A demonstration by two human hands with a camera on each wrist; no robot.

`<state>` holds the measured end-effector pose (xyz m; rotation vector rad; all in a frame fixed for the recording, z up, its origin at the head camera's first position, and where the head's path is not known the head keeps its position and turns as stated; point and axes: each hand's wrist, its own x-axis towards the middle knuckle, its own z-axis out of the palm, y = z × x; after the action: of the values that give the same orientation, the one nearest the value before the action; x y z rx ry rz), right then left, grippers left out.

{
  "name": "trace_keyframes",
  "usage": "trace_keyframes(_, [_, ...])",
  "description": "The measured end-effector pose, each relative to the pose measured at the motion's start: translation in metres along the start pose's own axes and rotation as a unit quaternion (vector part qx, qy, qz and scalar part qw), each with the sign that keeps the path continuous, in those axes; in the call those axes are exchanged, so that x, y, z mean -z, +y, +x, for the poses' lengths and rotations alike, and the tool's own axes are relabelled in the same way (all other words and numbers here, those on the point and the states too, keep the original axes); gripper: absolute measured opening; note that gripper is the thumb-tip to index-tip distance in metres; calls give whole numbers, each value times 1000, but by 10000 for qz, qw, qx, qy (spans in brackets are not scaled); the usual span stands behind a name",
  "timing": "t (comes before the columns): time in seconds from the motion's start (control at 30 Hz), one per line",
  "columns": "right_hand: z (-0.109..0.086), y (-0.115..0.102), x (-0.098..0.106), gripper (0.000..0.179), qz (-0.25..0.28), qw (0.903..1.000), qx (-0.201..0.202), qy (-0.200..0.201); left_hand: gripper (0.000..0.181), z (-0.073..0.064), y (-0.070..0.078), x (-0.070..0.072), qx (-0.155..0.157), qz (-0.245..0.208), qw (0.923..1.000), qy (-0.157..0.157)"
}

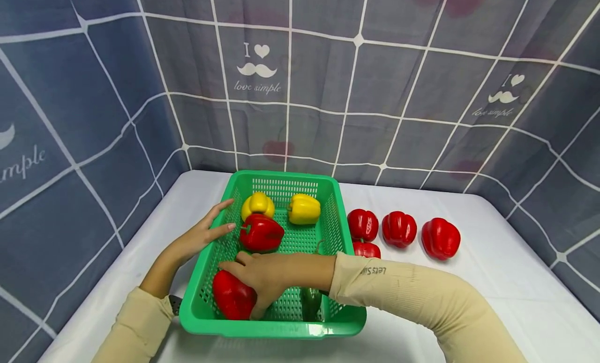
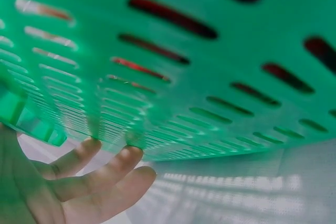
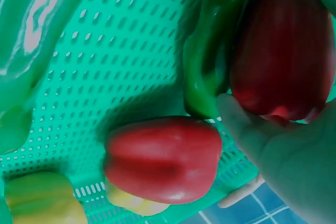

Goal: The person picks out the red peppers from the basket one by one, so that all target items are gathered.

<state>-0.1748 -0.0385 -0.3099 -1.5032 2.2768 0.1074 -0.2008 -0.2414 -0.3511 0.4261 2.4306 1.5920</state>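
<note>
A green plastic basket (image 1: 272,329) holds several peppers. My right hand (image 1: 269,274) reaches into its near left corner and grips a red bell pepper (image 1: 232,295), fingers over the top and thumb on the near side. Beside that pepper, in the right wrist view, lies a long green pepper (image 3: 202,72). Another red bell pepper (image 1: 261,232) sits just beyond, on its side. At the basket's left rim is my left hand (image 1: 201,235), thumb side near the top edge; in the left wrist view its extended fingers (image 2: 113,169) touch the slotted wall from outside.
Two yellow bell peppers (image 1: 304,209) lie at the basket's far end. A dark green long pepper (image 1: 309,303) is partly hidden under my right forearm. Right of the basket, several red bell peppers (image 1: 399,229) rest on the white tabletop (image 1: 492,279). A checked curtain (image 1: 319,82) hangs behind.
</note>
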Motion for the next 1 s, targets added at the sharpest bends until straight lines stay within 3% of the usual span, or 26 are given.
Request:
trace_keyframes(0.17, [-6, 9, -4, 99, 316, 9992, 199, 133, 68, 4, -3, -6, 9, -62, 9999, -83])
trace_keyframes(0.3, [-9, 14, -3, 99, 510, 9986, 133, 87, 68, 5, -3, -8, 47, -127, 9998, -166])
trace_keyframes(0.6, [-15, 25, 16, 97, 736, 9972, 40, 145, 67, 4, -2, 5, 2, -69, 9999, -137])
trace_keyframes(0.83, [-33, 31, 32, 93, 893, 9956, 39, 285, 68, 6, 0, 6, -13, 17, 9999, -112])
trace_keyframes(1.0, [-48, 41, 36, 93, 1291, 9911, -113, 317, 69, 5, 1, 6, 66, 60, 9999, -130])
